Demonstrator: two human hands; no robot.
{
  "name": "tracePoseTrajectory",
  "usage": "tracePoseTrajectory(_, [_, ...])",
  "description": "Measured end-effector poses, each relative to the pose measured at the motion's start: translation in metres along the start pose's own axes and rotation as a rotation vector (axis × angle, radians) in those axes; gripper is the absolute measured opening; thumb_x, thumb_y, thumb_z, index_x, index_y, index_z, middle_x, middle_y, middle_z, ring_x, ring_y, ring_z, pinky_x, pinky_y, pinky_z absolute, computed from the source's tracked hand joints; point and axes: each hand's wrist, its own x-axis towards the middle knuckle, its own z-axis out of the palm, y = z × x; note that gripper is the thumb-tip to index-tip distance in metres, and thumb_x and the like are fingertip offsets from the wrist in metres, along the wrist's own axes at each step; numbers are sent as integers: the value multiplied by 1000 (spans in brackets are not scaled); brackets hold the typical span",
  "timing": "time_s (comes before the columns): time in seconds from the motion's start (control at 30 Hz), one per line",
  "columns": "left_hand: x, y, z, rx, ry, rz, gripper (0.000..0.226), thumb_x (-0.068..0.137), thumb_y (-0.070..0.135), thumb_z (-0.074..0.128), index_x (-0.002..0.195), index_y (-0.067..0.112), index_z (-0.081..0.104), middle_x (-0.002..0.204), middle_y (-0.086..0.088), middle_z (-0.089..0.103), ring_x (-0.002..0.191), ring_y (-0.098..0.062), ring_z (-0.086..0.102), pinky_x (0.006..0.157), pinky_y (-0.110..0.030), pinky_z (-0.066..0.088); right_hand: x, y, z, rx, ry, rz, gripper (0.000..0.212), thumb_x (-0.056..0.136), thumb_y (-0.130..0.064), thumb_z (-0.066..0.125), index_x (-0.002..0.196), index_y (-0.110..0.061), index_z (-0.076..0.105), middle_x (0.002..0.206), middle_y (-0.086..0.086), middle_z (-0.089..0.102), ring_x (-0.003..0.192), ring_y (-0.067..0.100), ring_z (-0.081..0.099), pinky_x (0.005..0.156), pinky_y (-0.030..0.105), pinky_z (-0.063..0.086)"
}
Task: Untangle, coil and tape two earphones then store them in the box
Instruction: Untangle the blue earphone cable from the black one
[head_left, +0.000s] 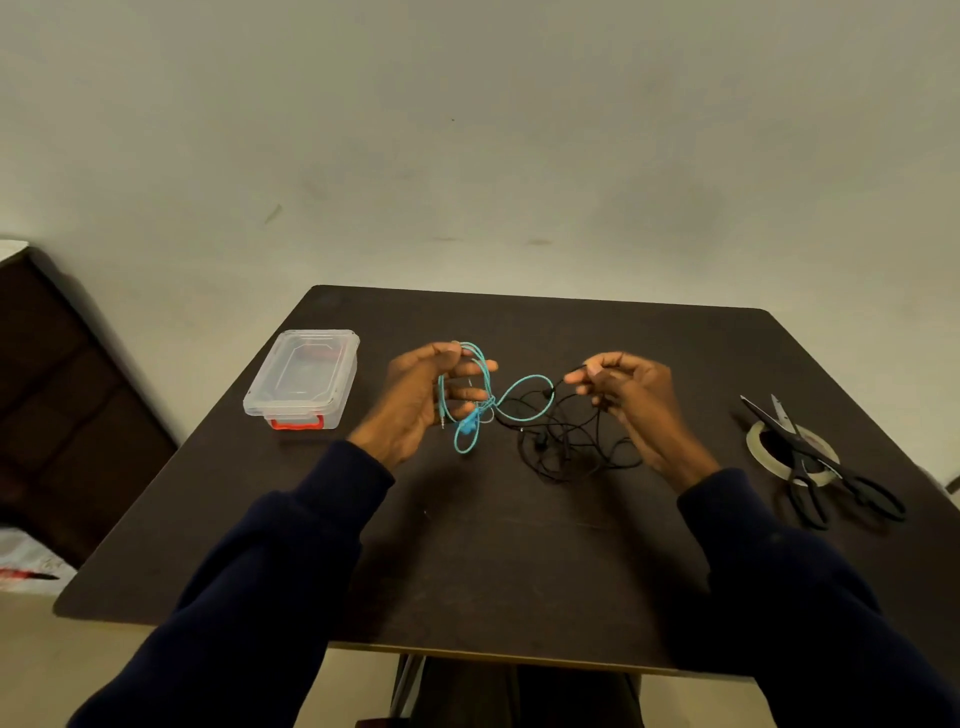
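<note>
My left hand (415, 400) holds loops of a light blue earphone cable (524, 395) above the dark table (467, 545); the cable hangs from its fingers and one loop runs right into a black earphone cable (566, 441). My right hand (623, 389) pinches a strand of the black cable, whose tangle partly rests on the table below. The blue and black cables are still crossed between my hands. A clear plastic box (304, 379) with a lid and a red latch stands on the table, left of my left hand.
Black scissors (821, 457) lie across a roll of tape (756, 441) near the table's right edge. A dark wooden piece of furniture (67, 395) stands off to the left, by the pale wall.
</note>
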Motion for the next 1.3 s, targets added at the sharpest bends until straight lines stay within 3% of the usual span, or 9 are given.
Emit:
tracePoseTrajectory(0.13, [-3,-10,15,38,-68,-33,32,103,23,53,121,-4,59,113,-17,74,80,-27,72,66,-33,60,4,-10,10,246,-191,44,4,97,-6,60,99,-4,63,111,24,74,89,21,70,73,25,54])
tracePoseTrajectory(0.47, [1,-15,21,60,-46,-69,38,96,16,65,126,-4,52,114,-11,74,83,-30,72,58,-27,55,4,-6,4,311,-302,197,18,102,-1,44,97,-8,60,98,15,71,92,25,68,75,30,58])
tracePoseTrajectory(0.63, [3,-25,37,253,-26,-14,46,86,-4,71,124,1,47,115,-8,73,72,-13,72,46,-18,47,5,-11,10,510,-417,231,18,99,-1,41,97,-8,58,90,12,67,91,26,68,78,33,58])
tracePoseTrajectory(0.73, [7,-24,45,282,-50,36,43,89,-3,69,124,3,46,99,-7,69,68,-9,70,46,-15,47,6,-14,15,524,-438,234,22,101,-1,37,93,-9,56,84,11,64,86,24,67,76,33,57])
tracePoseTrajectory(0.83, [10,-25,45,316,-90,65,44,87,9,74,125,6,52,92,-7,69,71,-16,69,48,-20,49,8,-12,15,427,-296,200,24,104,-3,36,93,-10,56,78,9,62,76,22,65,67,30,54])
tracePoseTrajectory(0.97, [10,-29,44,285,-78,75,40,88,15,76,122,3,59,94,-11,76,65,-12,63,49,-19,47,8,-1,13,9,-91,84,15,99,4,52,101,-7,63,79,11,70,70,21,66,64,29,55])
tracePoseTrajectory(1.1, [12,-33,45,251,-9,61,38,86,19,78,117,3,63,95,-15,77,61,-11,60,49,-22,45,4,3,12,-369,-156,-46,38,87,12,62,116,-11,67,92,9,75,76,20,71,66,29,59])
tracePoseTrajectory(1.23, [12,-28,42,263,-13,-7,33,86,17,78,111,2,66,85,-8,77,55,-10,55,45,-19,42,-2,1,17,-500,-97,-194,12,87,-11,77,99,-12,76,81,4,75,70,10,69,67,22,56])
tracePoseTrajectory(1.3, [11,-25,36,271,-30,-45,31,87,13,77,112,0,66,92,-13,77,55,-9,55,43,-16,42,-1,-4,14,-416,19,-194,3,90,-8,73,92,-6,76,79,9,74,67,10,68,66,23,56])
